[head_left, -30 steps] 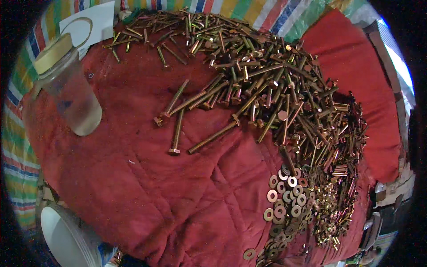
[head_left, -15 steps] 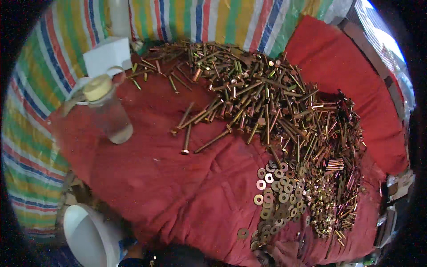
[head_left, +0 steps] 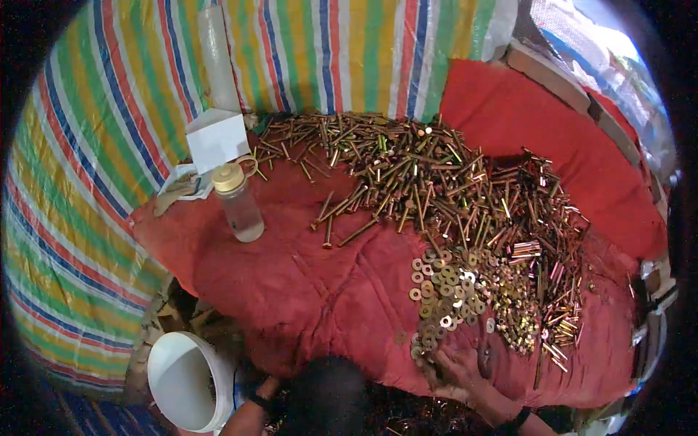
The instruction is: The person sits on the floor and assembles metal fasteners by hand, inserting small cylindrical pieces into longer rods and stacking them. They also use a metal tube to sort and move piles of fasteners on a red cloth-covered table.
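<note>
My right hand (head_left: 456, 376) is low in the view at the near edge of the red cloth (head_left: 291, 291). Its fingers are apart and reach the near end of a pile of flat metal washers (head_left: 446, 289); I make out nothing held in them. My left hand (head_left: 266, 389) shows only around the wrist, beside a dark rounded shape (head_left: 327, 396) that hides its fingers. Right of the washers lies a heap of small brass-coloured nuts (head_left: 518, 309). Long bolts (head_left: 407, 167) form a large pile behind, and shorter bolts (head_left: 563, 327) lie along the right.
A clear bottle (head_left: 243, 214) with a cream lid lies at the left of the cloth, near a white box (head_left: 218, 138). The white bucket (head_left: 182, 378) stands at the lower left. Striped sheeting (head_left: 291, 58) hangs behind, and a red cushion-like cover (head_left: 538, 116) borders the right.
The view has shifted, so the bottle and bucket appear farther right. My right hand, dim and blurred at the lower edge before, now shows clearly by the washers. More of my left forearm shows.
</note>
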Tool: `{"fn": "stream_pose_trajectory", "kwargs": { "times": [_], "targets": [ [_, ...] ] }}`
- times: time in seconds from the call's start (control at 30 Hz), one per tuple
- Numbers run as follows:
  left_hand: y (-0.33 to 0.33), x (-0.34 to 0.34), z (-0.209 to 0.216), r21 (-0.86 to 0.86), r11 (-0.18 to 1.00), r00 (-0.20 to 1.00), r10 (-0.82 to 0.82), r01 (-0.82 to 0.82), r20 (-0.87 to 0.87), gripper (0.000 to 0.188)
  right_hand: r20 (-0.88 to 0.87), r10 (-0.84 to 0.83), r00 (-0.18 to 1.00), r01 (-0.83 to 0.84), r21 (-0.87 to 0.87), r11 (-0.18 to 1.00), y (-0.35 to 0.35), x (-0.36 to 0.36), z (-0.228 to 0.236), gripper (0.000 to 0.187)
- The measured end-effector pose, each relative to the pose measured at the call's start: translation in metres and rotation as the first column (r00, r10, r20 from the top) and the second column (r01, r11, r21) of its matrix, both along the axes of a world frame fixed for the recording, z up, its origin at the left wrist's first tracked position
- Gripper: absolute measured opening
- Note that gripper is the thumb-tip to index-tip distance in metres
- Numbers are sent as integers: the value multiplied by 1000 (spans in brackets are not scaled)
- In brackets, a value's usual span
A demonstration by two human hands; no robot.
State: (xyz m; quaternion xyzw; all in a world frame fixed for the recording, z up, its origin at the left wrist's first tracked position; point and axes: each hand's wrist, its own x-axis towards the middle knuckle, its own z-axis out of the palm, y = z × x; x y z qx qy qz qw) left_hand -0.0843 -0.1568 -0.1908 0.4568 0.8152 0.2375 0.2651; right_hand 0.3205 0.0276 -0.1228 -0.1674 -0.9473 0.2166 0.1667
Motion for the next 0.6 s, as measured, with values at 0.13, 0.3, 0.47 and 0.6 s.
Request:
{"fn": "stream_pose_trajectory", "kwargs": {
  "times": [0.13, 0.3, 0.47, 0.6],
  "targets": [
    [-12, 3, 3, 0, 1000, 998, -12, 12, 61, 29, -46, -2, 999, 6, 86, 996, 3, -19, 3, 70],
    [-78, 8, 22, -33, 998, 978, -43, 51, 205, 29, -215, -36, 976, 91, 249, 964, -1, -37, 30, 26],
    [-148, 16, 40, -76, 995, 961, -35, 58, 274, 29, -191, -90, 977, 153, 348, 925, -11, -46, 45, 21],
    [-166, 22, 47, -65, 997, 958, -21, 42, 286, 29, -117, -110, 987, 128, 161, 979, -17, -51, 66, 22]
  ]
}}
